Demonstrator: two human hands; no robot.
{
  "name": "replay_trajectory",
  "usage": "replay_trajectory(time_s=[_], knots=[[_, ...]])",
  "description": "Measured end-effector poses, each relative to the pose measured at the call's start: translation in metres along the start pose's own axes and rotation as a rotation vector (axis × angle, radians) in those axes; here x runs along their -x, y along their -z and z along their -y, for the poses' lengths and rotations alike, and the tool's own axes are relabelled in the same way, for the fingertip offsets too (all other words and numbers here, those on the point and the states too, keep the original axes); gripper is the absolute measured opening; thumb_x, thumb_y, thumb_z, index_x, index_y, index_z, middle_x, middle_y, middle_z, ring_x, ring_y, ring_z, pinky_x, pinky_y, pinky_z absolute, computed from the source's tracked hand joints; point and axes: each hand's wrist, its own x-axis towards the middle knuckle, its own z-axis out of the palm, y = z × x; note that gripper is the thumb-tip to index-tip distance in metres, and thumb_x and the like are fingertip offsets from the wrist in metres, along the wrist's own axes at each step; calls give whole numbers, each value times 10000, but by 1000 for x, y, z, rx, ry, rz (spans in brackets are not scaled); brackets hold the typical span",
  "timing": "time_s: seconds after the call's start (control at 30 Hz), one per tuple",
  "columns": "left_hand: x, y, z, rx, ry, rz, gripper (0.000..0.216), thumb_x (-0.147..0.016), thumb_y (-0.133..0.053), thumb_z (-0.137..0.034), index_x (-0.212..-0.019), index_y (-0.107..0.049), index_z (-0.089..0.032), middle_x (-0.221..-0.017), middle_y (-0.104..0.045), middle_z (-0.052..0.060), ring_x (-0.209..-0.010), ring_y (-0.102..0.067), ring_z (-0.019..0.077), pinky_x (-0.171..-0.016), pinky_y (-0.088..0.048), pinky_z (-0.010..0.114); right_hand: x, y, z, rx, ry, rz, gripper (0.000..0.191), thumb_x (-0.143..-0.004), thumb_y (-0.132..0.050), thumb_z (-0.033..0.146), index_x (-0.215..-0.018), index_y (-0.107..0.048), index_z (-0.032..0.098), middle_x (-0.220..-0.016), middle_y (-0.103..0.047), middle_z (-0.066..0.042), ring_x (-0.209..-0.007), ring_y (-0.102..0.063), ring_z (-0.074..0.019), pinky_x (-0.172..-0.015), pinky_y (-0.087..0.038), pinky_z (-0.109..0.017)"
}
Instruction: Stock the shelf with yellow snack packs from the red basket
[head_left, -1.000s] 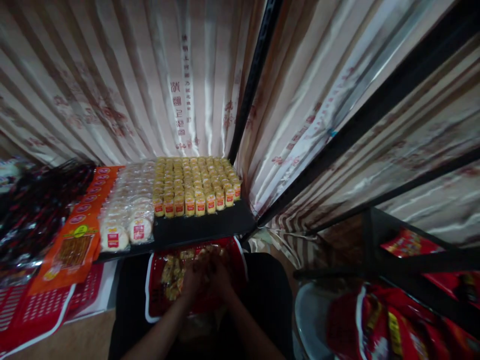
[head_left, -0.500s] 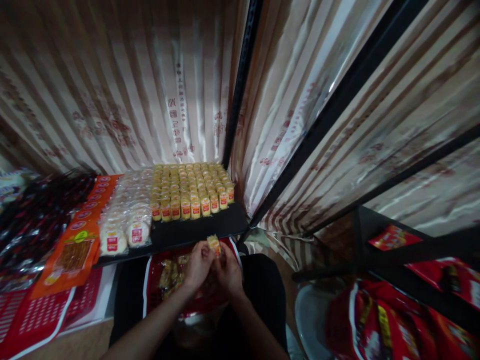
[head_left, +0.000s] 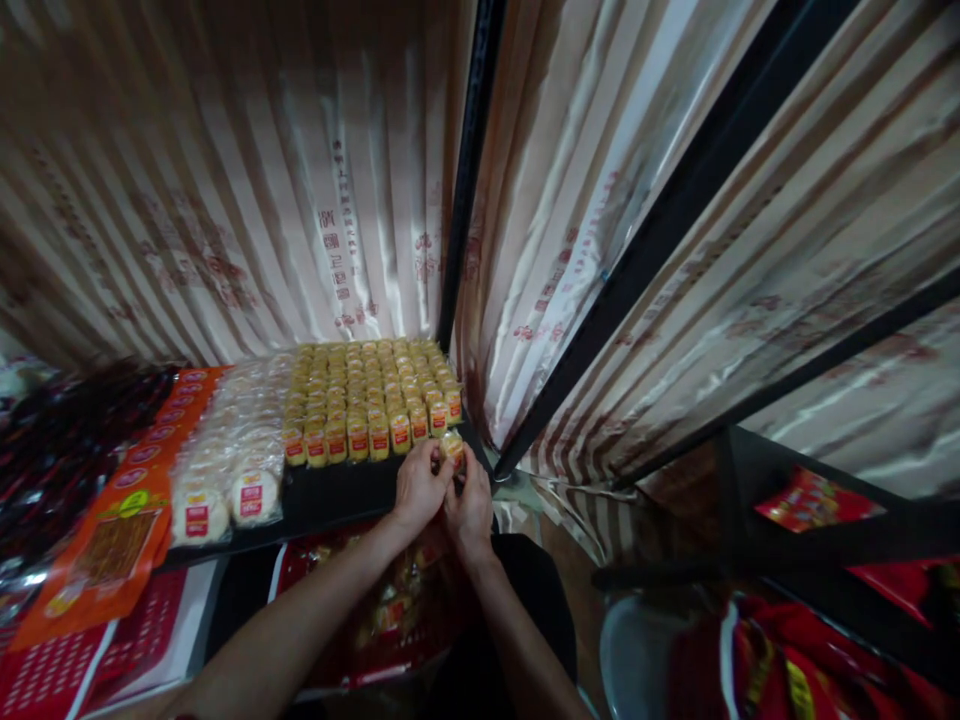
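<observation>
Between the fingers of my left hand [head_left: 421, 487] and my right hand [head_left: 471, 500] is a small wrapped yellow snack cake [head_left: 451, 447]. Both hands are closed on it, just over the front right edge of the black shelf [head_left: 322, 498]. Rows of like wrapped yellow snack cakes [head_left: 358, 438] stand close behind, their red labels facing me. Below my forearms, a red basket [head_left: 352, 680] with a white rim holds more wrapped pieces, partly hidden by my arms.
Left along the shelf are packs of round white cakes [head_left: 255, 497], an orange snack packet [head_left: 112, 545] and dark glossy packets [head_left: 52, 460]. A black post [head_left: 517, 450] rises at the right corner before pleated curtains [head_left: 322, 200]. Red packets [head_left: 817, 498] lie at right.
Both hands have moved forward and up with the snack cake, from over the red basket to the shelf's front right edge. The view has shifted slightly.
</observation>
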Motion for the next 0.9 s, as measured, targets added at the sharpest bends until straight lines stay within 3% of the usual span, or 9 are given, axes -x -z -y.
replay_trajectory(time_s=[0.23, 0.4, 0.6, 0.9], knots=[[-33, -21, -4, -165, -99, -57, 315, -796, -549, -189, -1110, -542, -165, -908, -643, 42, -889, -577, 188, -839, -470, 339, -36, -14, -16, -1, -42, -70, 518, -886, -332, 298, -1363, -317, 97, -1324, -462, -186, -1199, -455, -249, -939, -434, -442], [-48, -26, -12, -306, -182, -95, 209, -799, -552, -198, -1002, -587, -161, -946, -620, 65, -939, -542, 211, -867, -461, 366, -54, -22, -24, -4, -62, -89, 529, -910, -298, 365, -1344, -344, 66, -1310, -470, -204, -1221, -427, -251, -968, -401, -435], [-63, -34, -10, -433, -229, -210, 248, -785, -567, -214, -1024, -594, -154, -1121, -533, 107, -1088, -448, 261, -961, -402, 441, -71, -31, -28, 52, -66, -104, 503, -918, -261, 341, -1342, -359, 89, -1271, -510, -194, -1180, -460, -250, -961, -393, -441], [-69, -40, 1, -507, -244, -248, 274, -766, -555, -179, -1039, -578, -159, -1321, -404, 141, -1274, -296, 314, -1021, -322, 511, -70, -37, -28, 50, -48, -61, 529, -938, -260, 363, -1390, -281, 90, -1325, -471, -200, -1215, -454, -240, -974, -402, -422]])
